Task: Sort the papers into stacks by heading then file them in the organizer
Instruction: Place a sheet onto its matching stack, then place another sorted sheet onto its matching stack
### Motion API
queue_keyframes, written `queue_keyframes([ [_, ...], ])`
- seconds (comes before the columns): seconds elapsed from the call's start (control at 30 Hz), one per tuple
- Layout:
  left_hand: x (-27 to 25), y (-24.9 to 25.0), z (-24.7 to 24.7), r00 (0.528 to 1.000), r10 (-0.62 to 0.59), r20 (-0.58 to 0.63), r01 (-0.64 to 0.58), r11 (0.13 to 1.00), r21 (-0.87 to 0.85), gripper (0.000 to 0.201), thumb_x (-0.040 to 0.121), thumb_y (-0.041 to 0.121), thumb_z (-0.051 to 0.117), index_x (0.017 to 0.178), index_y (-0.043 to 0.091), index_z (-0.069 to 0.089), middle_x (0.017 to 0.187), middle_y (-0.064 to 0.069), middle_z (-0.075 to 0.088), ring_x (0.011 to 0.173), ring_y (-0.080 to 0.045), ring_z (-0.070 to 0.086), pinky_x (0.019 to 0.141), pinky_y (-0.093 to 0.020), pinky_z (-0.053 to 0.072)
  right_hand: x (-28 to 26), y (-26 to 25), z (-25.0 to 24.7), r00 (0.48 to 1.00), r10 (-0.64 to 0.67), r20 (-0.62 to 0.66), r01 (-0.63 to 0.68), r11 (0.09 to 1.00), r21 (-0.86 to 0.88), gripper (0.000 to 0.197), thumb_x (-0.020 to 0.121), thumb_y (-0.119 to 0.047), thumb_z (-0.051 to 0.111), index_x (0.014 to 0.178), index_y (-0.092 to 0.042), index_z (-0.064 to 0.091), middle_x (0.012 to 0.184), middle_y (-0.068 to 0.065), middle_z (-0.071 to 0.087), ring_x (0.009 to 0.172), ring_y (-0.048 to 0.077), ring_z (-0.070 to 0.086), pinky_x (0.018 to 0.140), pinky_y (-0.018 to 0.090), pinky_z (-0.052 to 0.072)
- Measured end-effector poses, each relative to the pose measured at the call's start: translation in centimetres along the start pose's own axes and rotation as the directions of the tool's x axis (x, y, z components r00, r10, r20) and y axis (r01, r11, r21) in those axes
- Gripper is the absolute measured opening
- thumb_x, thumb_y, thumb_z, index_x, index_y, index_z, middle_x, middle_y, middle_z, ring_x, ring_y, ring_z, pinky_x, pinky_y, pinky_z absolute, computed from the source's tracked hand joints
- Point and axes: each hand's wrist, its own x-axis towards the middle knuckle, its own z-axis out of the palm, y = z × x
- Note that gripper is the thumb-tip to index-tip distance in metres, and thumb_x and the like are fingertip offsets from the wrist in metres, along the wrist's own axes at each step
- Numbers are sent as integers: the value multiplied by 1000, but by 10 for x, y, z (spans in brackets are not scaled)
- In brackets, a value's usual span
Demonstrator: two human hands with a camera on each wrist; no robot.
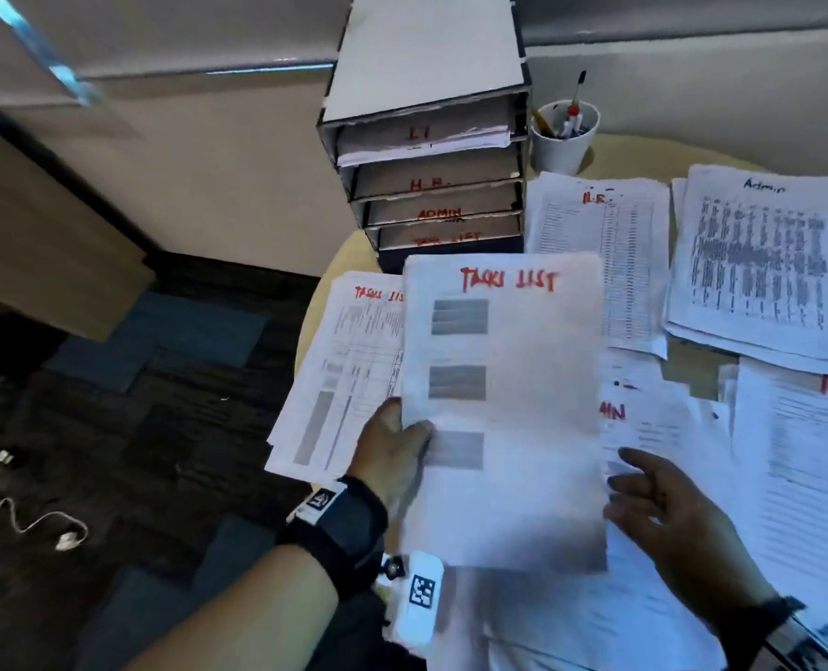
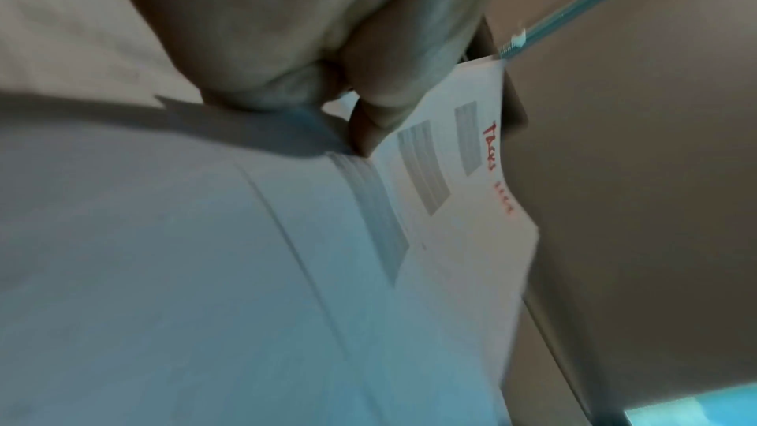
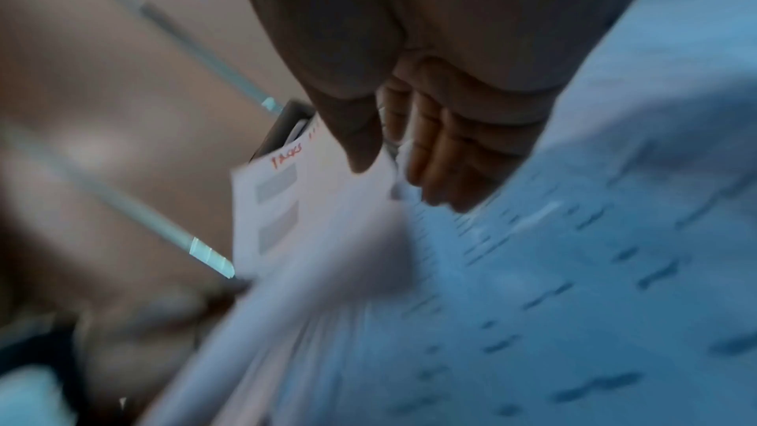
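My left hand (image 1: 392, 447) pinches the left edge of a sheet headed "Tasks List" (image 1: 504, 404), held above the table; its thumb (image 2: 368, 128) lies on top of the sheet (image 2: 430, 206). The same sheet (image 3: 295, 206) shows blurred in the right wrist view. My right hand (image 1: 669, 506) hovers open just right of the sheet, fingers (image 3: 442, 167) straight, holding nothing. A Tasks List stack (image 1: 339, 370) lies at the left of the table, an H.R. stack (image 1: 601, 254) and an Admin stack (image 1: 761, 263) at the back, an I.T. stack (image 1: 799, 467) at the right. The organizer (image 1: 431, 162) stands behind.
The organizer's trays are labelled I.T., H.R., Admin and Task List from top down. A white cup of pens (image 1: 564, 133) stands right of it. Loose unsorted papers (image 1: 644, 428) lie in the middle of the round table (image 1: 349, 254). Cables (image 1: 24, 520) lie on the floor at left.
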Motion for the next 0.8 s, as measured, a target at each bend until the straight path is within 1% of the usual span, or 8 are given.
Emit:
queue_keyframes([
  [0.1, 41, 23, -63, 977, 10, -212, 11, 995, 96, 21, 78, 20, 64, 99, 20, 66, 99, -7, 76, 93, -30, 71, 88, -52, 57, -4, 2, 5, 981, -141, 130, 186, 857, -481, 63, 77, -26, 81, 132, -37, 51, 123, -17, 53, 116, 10, 53, 102, 30, 41],
  [0.2, 83, 34, -115, 968, 17, -250, 62, 950, 307, 29, 76, 18, 64, 105, 15, 62, 105, -12, 73, 91, -29, 70, 84, -48, 59, -4, 21, 10, 959, -104, 263, 260, 690, -675, 77, 57, -36, 92, 128, -30, 62, 125, -4, 62, 114, 25, 62, 95, 39, 51],
  [0.27, 99, 39, -131, 967, 32, -254, 95, 877, 471, 32, 78, 19, 63, 110, 13, 59, 107, -10, 69, 94, -27, 66, 82, -39, 57, 0, 39, 12, 951, 3, 309, 239, 627, -741, 87, 37, -42, 97, 118, -30, 66, 116, 7, 70, 100, 32, 70, 75, 45, 60],
  [0.37, 119, 34, -139, 965, 47, -259, 124, 785, 606, 26, 87, 12, 60, 113, 11, 56, 106, -11, 65, 94, -28, 61, 74, -31, 47, 2, 40, 14, 944, 76, 320, 225, 559, -798, 84, 29, -50, 94, 107, -32, 71, 114, 9, 70, 93, 30, 73, 60, 42, 61],
  [0.5, 131, 17, -132, 972, 35, -231, 138, 714, 686, 46, 88, 13, 65, 131, 9, 49, 118, -15, 63, 97, -33, 62, 76, -34, 49, -1, 31, 14, 933, 124, 338, 229, 522, -822, 81, 29, -55, 92, 105, -32, 73, 116, 7, 70, 96, 27, 72, 62, 39, 61],
  [0.63, 116, 22, -108, 925, 108, -365, 244, 567, 787, 82, 79, 22, 73, 149, 20, 30, 145, -17, 38, 129, -39, 42, 98, -48, 46, -3, 21, 11, 920, 100, 380, 276, 524, -806, 68, 47, -58, 86, 109, -36, 72, 124, 4, 65, 106, 24, 69, 74, 38, 61],
  [0.7, 98, 29, -79, 907, 291, -306, 108, 540, 834, 81, 80, 23, 72, 150, 20, 31, 149, -15, 33, 135, -38, 35, 104, -52, 40, -9, 9, 9, 920, 78, 383, 281, 551, -786, 61, 65, -57, 75, 122, -37, 65, 139, 2, 53, 125, 23, 56, 93, 39, 54],
  [0.8, 68, 34, -13, 878, 471, 82, -346, 508, 789, 59, 86, 22, 66, 142, 13, 47, 145, -12, 41, 132, -32, 41, 110, -43, 38, -14, 4, 8, 916, 36, 401, 316, 551, -772, 62, 88, -57, 53, 145, -40, 39, 162, -3, 15, 150, 17, 14, 118, 35, 24],
])
